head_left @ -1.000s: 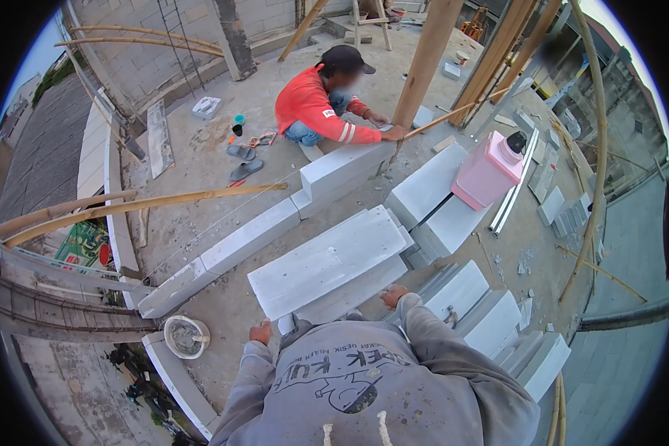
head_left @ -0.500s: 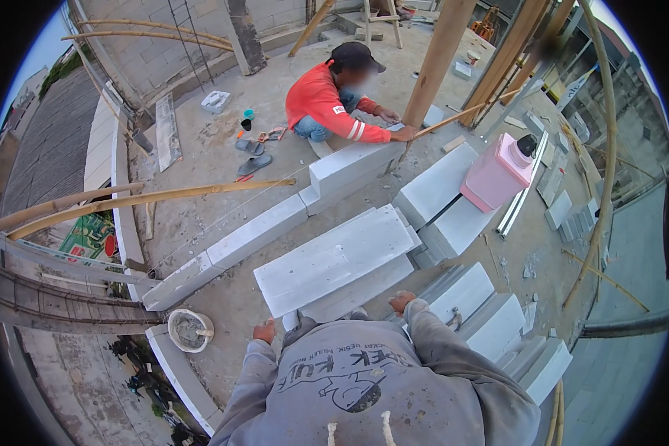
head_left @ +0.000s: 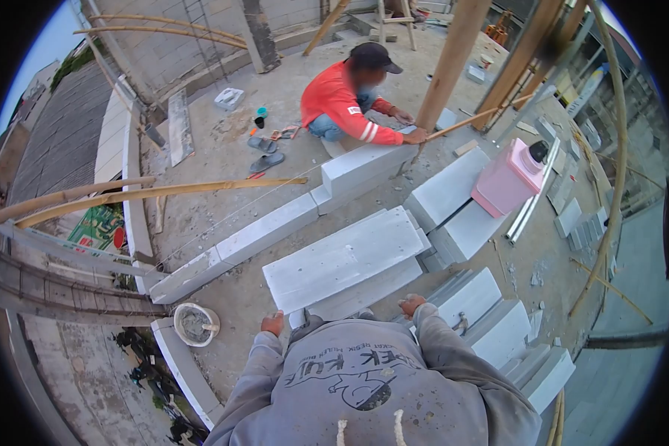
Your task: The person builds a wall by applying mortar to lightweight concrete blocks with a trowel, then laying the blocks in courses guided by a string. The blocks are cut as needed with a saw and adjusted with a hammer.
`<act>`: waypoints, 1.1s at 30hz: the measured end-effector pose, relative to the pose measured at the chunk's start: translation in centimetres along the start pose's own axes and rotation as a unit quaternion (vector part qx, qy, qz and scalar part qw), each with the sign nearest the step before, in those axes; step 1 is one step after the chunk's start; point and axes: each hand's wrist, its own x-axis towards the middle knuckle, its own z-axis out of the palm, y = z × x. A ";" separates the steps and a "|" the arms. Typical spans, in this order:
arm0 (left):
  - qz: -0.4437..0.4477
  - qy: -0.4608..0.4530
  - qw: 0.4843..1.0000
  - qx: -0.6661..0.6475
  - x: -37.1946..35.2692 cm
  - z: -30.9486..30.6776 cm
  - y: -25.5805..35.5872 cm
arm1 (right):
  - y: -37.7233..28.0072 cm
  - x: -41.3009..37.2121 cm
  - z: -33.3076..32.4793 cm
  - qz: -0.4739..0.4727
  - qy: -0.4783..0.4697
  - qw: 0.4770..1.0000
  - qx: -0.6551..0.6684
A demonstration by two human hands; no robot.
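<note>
Near the lower left corner of a long white block point(head_left: 346, 256), my left hand point(head_left: 273, 322) is held out, a fingertip close to that corner; nothing shows in it. This block lies on top of another white block point(head_left: 372, 292) in front of me. My right hand point(head_left: 411, 304) has its fingers curled inward and appears to hold nothing. It hovers between the stacked blocks and a row of white blocks point(head_left: 464, 301) on the right. The underside of both hands is hidden from above.
A low block wall point(head_left: 267, 227) runs diagonally ahead, with a string above it. Beyond it a person in a red shirt point(head_left: 353, 111) crouches by a wooden post point(head_left: 453, 63). A mortar bucket point(head_left: 195, 325) stands left, a pink jerrycan point(head_left: 507, 178) on blocks right. Bamboo poles point(head_left: 163, 191) jut in.
The whole view has shifted, so the scene sits slightly farther right. My left hand has come a little closer to the long block's corner. The crouching person keeps nearly the same pose.
</note>
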 end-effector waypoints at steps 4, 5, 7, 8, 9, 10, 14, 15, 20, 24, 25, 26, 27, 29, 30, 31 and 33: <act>0.008 0.036 0.999 -0.026 -0.8 -0.1 1.2 | -2.6 -2.9 -1.6 0.041 -0.025 0.999 0.000; 0.008 0.037 0.999 -0.026 -0.7 -0.4 0.7 | -2.8 -2.7 -1.4 0.040 -0.025 0.999 0.000; 0.030 0.010 0.998 -0.052 -0.5 -0.3 0.7 | -2.4 -2.4 -1.4 0.041 -0.023 0.999 -0.003; 0.036 0.000 0.998 -0.050 -1.1 -0.4 1.6 | -2.1 -2.3 -1.4 0.048 -0.015 0.999 0.003; 0.007 -0.024 0.996 -0.085 -2.3 -1.1 2.8 | -2.1 -1.9 -1.4 0.028 -0.021 0.999 -0.017; -0.024 -0.046 0.992 -0.119 -2.8 -1.5 3.6 | -2.0 -1.4 -1.3 0.007 -0.028 0.999 -0.038; -0.037 -0.049 0.989 -0.135 -3.6 -1.6 3.8 | -2.8 -1.0 -0.8 0.008 -0.013 0.999 -0.038; -0.051 -0.043 0.984 -0.163 -4.0 -1.8 4.1 | -3.1 -1.3 -0.8 0.007 -0.013 0.999 -0.039; -0.055 -0.039 0.987 -0.146 -3.4 -1.9 3.3 | -2.3 -0.4 -0.2 -0.025 -0.006 0.996 -0.086; -0.043 -0.049 0.989 -0.131 -2.4 -1.4 2.1 | -1.1 0.3 0.2 -0.028 0.005 0.996 -0.084; -0.041 -0.048 0.991 -0.121 -2.6 -1.5 2.4 | -1.4 -0.2 0.0 -0.020 0.004 0.997 -0.071; -0.040 -0.048 0.991 -0.120 -2.9 -1.6 2.8 | -1.6 -0.5 -0.1 -0.011 0.004 0.998 -0.058; -0.037 -0.053 0.990 -0.128 -3.1 -1.7 3.1 | -1.5 -0.5 -0.1 -0.011 0.004 0.998 -0.058; -0.034 -0.058 0.988 -0.137 -3.6 -1.8 3.6 | -1.6 -0.6 -0.1 -0.025 0.006 0.998 -0.058; -0.034 -0.055 0.989 -0.136 -3.7 -1.9 4.0 | -1.6 -0.6 -0.2 -0.025 0.007 0.998 -0.057; -0.035 -0.052 0.989 -0.135 -3.7 -1.8 3.9 | -2.0 -1.3 -0.5 -0.018 0.004 0.998 -0.052; -0.029 -0.053 0.991 -0.122 -3.6 -1.8 3.8 | -2.1 -1.7 -0.6 -0.010 0.002 0.999 -0.045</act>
